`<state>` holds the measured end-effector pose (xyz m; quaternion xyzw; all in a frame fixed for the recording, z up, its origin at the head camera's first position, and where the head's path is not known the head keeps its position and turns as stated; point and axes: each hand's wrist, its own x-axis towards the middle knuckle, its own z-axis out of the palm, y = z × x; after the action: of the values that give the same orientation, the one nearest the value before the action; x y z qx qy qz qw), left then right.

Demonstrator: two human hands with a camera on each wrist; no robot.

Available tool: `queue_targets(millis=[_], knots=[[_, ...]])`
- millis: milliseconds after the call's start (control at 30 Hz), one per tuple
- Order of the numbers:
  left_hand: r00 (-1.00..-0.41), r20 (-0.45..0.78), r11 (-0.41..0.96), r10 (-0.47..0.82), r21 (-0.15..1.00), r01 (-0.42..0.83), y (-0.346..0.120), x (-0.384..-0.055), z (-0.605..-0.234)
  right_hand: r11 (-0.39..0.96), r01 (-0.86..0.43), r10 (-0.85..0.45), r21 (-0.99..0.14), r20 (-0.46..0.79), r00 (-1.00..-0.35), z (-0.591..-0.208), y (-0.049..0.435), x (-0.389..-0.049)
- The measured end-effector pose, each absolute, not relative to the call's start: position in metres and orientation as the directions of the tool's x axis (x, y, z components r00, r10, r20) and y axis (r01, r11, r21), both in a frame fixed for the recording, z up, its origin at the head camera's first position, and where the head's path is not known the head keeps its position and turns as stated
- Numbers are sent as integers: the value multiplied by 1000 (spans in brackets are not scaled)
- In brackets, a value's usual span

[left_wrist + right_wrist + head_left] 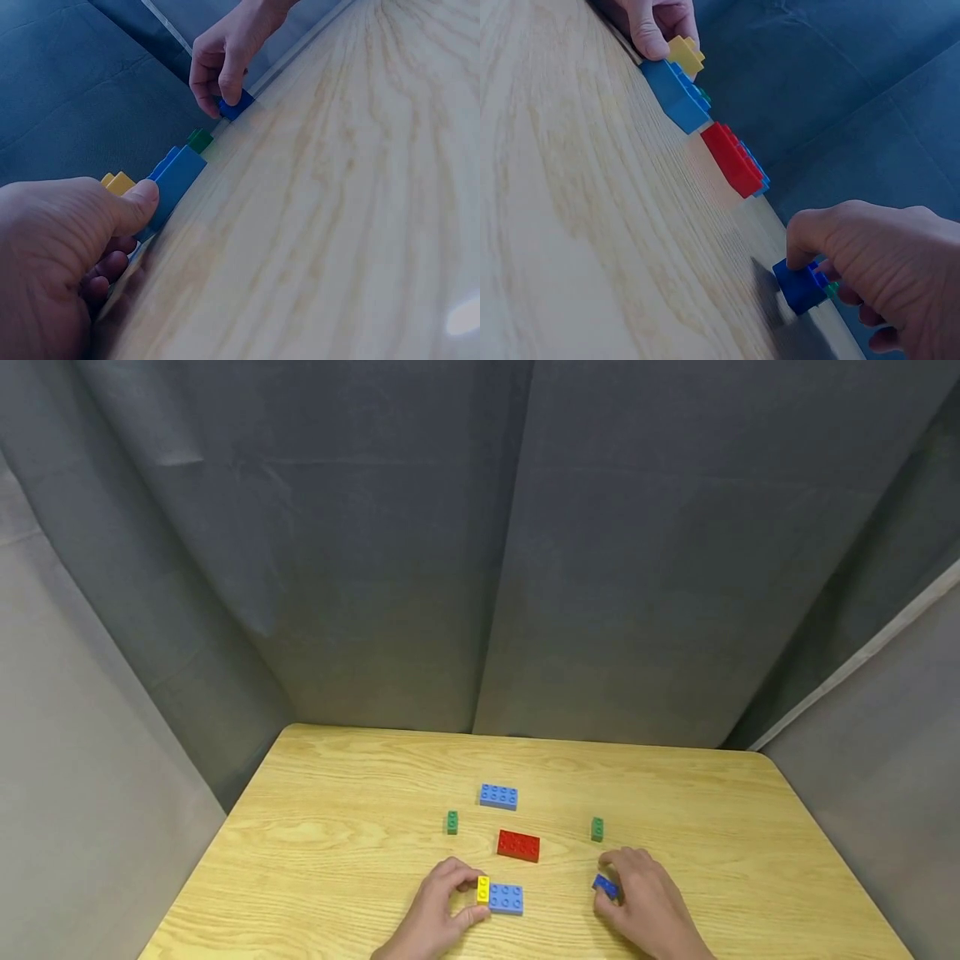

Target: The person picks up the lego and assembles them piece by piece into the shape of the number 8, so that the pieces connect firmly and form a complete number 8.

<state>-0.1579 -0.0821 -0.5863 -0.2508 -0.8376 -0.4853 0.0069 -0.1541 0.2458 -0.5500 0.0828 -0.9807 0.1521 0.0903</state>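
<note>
My left hand [441, 903] grips the left end of a light blue brick [507, 900], thumb on the near side and fingers on the far side. A small yellow brick [483, 891] is stacked across that end, its studs facing up. Off to the right, my right hand [647, 897] pinches a small dark blue brick [606, 886] between thumb and fingers. The right wrist view shows this dark blue brick [799, 286] low over the table, with a shadow beside it; whether it touches the wood I cannot tell.
Beyond the hands lies a red brick [518, 846], and farther back another light blue brick [498, 797]. Small green bricks stand to the left [452, 823] and to the right, the right green brick [597, 829] just past my right hand. Grey curtains [375, 568] surround the wooden table [300, 860].
</note>
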Motion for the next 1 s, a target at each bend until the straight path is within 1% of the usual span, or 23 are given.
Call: queue_targets(millis=[200, 333, 533, 767, 1000], knots=[[-874, 253, 404, 415, 810, 426, -82, -158, -585, 931, -153, -113, -330, 136, -984, -548, 244, -154], [-876, 249, 402, 414, 813, 421, -82, -158, -584, 923, -145, -111, -356, 114, -987, -549, 242, -153], [-876, 252, 399, 412, 814, 422, -82, -157, -584, 898, -168, -135, -407, 107, -985, -550, 238, -150], [-877, 249, 398, 410, 817, 418, -81, -155, -582, 878, -205, -169, -432, 120, -978, -551, 232, -148], [-880, 241, 400, 409, 819, 411, -82, -156, -583, 873, -173, -180, -457, 28, -983, -551, 232, -149]])
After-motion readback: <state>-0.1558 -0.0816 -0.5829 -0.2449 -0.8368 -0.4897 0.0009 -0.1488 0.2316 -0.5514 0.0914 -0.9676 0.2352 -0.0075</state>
